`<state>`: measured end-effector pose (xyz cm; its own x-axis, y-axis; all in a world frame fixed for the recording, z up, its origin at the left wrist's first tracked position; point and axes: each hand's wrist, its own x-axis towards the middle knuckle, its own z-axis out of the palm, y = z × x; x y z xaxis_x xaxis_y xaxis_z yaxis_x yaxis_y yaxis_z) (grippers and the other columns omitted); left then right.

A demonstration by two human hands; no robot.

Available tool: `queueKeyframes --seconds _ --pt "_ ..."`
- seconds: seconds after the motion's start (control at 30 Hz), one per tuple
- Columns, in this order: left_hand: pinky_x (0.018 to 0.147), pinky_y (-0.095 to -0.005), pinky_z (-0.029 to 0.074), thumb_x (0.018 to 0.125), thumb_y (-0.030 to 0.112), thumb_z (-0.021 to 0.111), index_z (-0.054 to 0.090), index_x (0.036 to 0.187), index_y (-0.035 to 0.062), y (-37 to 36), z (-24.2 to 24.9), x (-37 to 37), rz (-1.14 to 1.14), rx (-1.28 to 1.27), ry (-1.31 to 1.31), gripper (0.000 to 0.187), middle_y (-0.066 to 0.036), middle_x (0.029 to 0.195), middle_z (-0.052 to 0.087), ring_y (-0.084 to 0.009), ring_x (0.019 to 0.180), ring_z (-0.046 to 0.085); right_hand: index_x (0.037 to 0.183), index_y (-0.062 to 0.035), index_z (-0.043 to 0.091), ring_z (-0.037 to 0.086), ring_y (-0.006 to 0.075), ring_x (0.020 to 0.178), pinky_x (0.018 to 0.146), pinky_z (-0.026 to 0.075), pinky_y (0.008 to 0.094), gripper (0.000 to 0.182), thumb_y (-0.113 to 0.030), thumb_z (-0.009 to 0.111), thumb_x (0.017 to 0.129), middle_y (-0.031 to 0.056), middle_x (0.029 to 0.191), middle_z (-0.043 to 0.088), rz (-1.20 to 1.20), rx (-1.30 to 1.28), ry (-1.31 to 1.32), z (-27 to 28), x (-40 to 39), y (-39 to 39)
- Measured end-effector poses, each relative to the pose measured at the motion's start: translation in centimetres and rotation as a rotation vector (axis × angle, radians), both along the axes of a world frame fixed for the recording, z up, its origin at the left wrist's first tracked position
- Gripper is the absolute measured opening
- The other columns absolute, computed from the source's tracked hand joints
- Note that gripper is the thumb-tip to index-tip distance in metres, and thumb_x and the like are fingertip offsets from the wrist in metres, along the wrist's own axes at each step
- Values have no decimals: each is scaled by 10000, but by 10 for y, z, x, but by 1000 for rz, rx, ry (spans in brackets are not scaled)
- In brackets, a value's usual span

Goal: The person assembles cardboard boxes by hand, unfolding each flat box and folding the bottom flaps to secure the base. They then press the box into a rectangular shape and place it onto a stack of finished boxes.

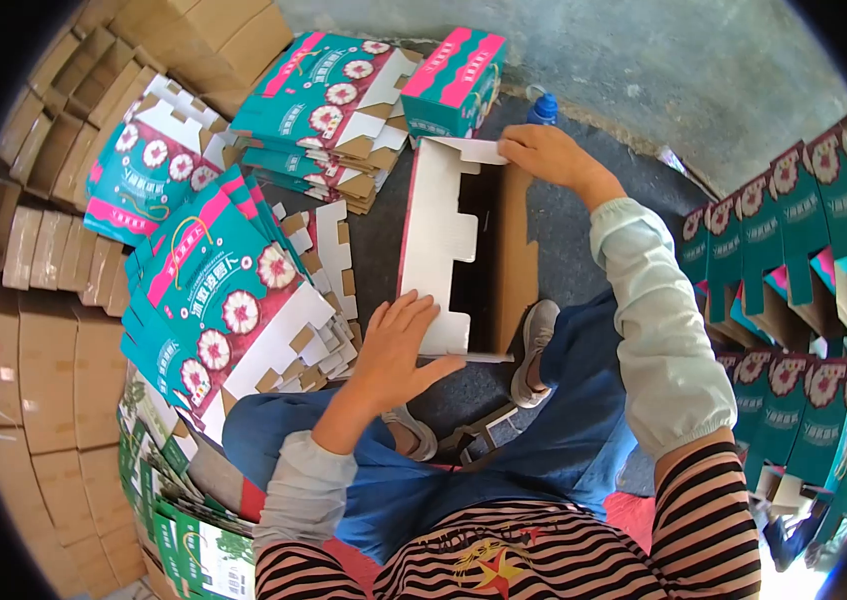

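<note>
A carton (pixel 440 230) stands between my knees with its top unclosed. White flaps with cut tabs show along its left side, bare brown board on its right, and its inside is dark. My left hand (pixel 393 350) lies on the near left corner, fingers spread over the white flap and thumb stretched along the near edge. At the far right corner my right hand (pixel 553 160) has its fingers closed on the end flap. Left of the carton is a pile of flat teal printed cartons (pixel 208 290) with string handles.
Behind the carton stands a closed teal-and-pink box (pixel 454 82), with a blue bottle (pixel 543 108) beside it. More flat cartons (pixel 313 100) are stacked at the back left. Brown boxes (pixel 33 370) line the left side. Upright teal cartons (pixel 783 230) stand in rows at right.
</note>
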<state>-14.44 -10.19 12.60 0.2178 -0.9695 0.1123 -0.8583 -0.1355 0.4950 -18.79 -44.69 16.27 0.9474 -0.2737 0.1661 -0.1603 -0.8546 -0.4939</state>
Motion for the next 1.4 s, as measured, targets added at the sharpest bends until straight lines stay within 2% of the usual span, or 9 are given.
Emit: queueKeyframes --seconds 0.23,0.33,0.5,0.8,1.0,1.1,1.2,1.3,1.4 --pt "975 -483 325 799 124 569 451 1272 -18 -45 -28 -61 274 -23 -425 508 -213 1251 464 -391 1176 423 846 -36 670 602 380 854 777 462 449 431 -387 423 883 196 878 642 -36 -133 110 -3 3 6" --pt "1003 -489 306 806 82 517 467 1255 -22 -60 -28 -92 246 -211 -177 464 -220 1273 451 -390 1208 398 853 -36 683 612 373 851 783 468 442 455 -408 422 885 197 874 649 -14 -127 69 -2 3 12" --pt "1048 -516 224 855 369 522 481 1232 -40 -65 -29 -100 321 -238 -56 558 -232 1278 459 -397 1237 373 802 -34 692 621 360 817 766 476 439 472 -410 420 887 190 833 653 -40 -131 83 -1 -6 12" --pt "986 -459 340 876 165 496 532 1143 -61 -59 -33 -103 248 -179 -27 352 -226 1178 530 -381 1150 457 801 -33 693 621 378 806 733 484 451 531 -453 382 890 196 832 654 -39 -149 78 6 -21 17" --pt "956 -409 387 900 168 496 547 1070 -67 3 -22 -44 220 -62 215 294 -260 1115 553 -397 1088 504 855 -60 713 588 319 968 879 420 408 640 -576 336 894 162 956 656 28 330 292 -5 -45 1" --pt "945 -407 390 917 187 483 514 1122 -60 13 -17 -21 446 181 456 322 -264 1094 557 -397 1077 510 987 -69 694 556 289 1010 930 379 403 798 -730 274 832 170 1036 622 -5 458 480 -9 -49 0" --pt "961 -403 375 924 185 475 442 1231 -48 -2 -14 -31 710 84 461 387 -282 1180 504 -412 1122 479 1115 -51 631 539 304 1058 942 370 415 885 -783 245 799 198 1078 600 -49 441 486 -8 -50 3" --pt "1000 -423 336 910 187 495 351 1323 -40 -19 -37 -40 662 -516 192 493 -297 1295 411 -427 1203 407 1215 -47 554 518 326 1116 967 362 409 828 -736 351 803 208 1125 585 -21 434 412 -13 -50 6" --pt "1035 -456 290 889 217 531 348 1340 -43 -21 -44 -33 642 -427 -237 552 -271 1382 330 -419 1271 336 1306 -60 459 462 343 1199 998 355 407 766 -611 545 780 209 1254 509 106 186 211 -16 -58 23"
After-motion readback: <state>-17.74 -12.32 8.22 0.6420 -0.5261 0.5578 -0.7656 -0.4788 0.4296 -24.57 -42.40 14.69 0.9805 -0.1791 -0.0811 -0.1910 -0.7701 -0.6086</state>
